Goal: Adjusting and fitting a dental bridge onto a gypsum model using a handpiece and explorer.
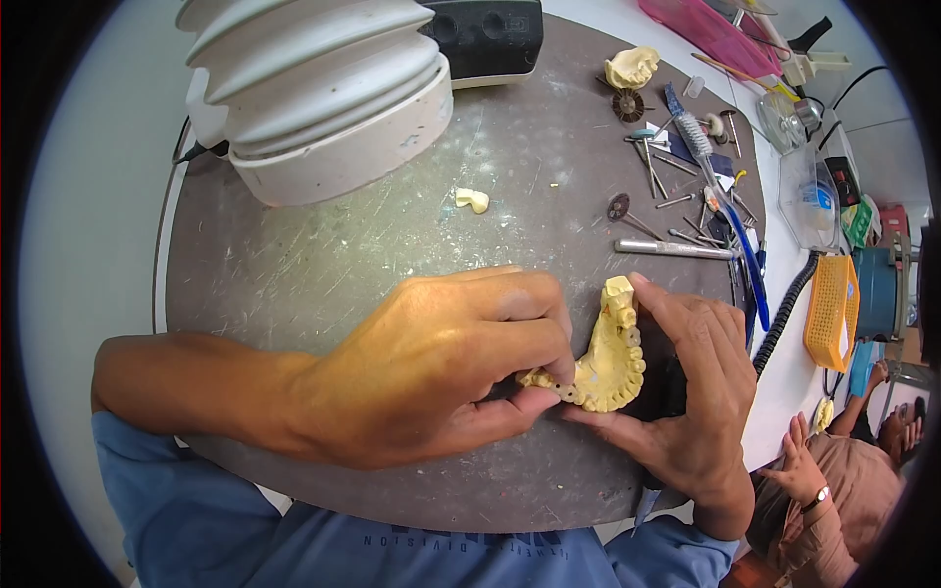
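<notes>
A yellow plaster dental cast [610, 370], shaped as a curved arch with teeth along its outer edge, is held between my hands just above the near part of the grey table. My left hand [441, 363] pinches the cast's left end with thumb and fingers; the fingers partly cover that end. Around the right side curls my right hand [701, 382], its index finger at the upper tip and its thumb under the lower edge. A small cream plaster piece [472, 200] lies on the table beyond my left hand.
A white ribbed suction hose [333, 127] looms at far left, beside a black box [487, 39]. Rotary burs [652, 162], a metal rod [676, 250] and a blue-handled brush [745, 250] crowd the right. Another cast piece [632, 68] lies far right. Beyond the edge are a yellow basket [831, 312] and a co-worker's hand [799, 470].
</notes>
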Demonstrator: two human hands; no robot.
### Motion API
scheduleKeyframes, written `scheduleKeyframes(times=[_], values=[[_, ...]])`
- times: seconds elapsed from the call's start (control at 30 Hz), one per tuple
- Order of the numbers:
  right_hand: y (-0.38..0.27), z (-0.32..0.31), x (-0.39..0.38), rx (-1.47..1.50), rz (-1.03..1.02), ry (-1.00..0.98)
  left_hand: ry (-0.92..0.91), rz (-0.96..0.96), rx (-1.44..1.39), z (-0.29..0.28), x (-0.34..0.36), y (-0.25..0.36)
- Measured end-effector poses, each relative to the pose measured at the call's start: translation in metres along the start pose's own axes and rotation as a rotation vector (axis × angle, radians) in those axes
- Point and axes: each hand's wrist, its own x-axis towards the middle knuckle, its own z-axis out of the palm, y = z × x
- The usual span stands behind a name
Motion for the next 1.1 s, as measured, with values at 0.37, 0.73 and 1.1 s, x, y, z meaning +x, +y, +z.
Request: scheduleKeyframes(times=[0.37, 0.73, 1.1], values=[[-0.010, -0.007, -0.004, 0.041, -0.036, 0.109, 0.030, 0.006, 0.067, -0.001, -0.001, 0.004], [-0.018, 0.005, 0.000, -0.002, -0.163, 0.074, 0.043, 0.045, 0.052, 0.006, -0.001, 0.000], [-0.019, 0.007, 0.000, 0.003, -0.152, 0.095, 0.029, 0.034, 0.073, 0.005, 0.000, 0.000]])
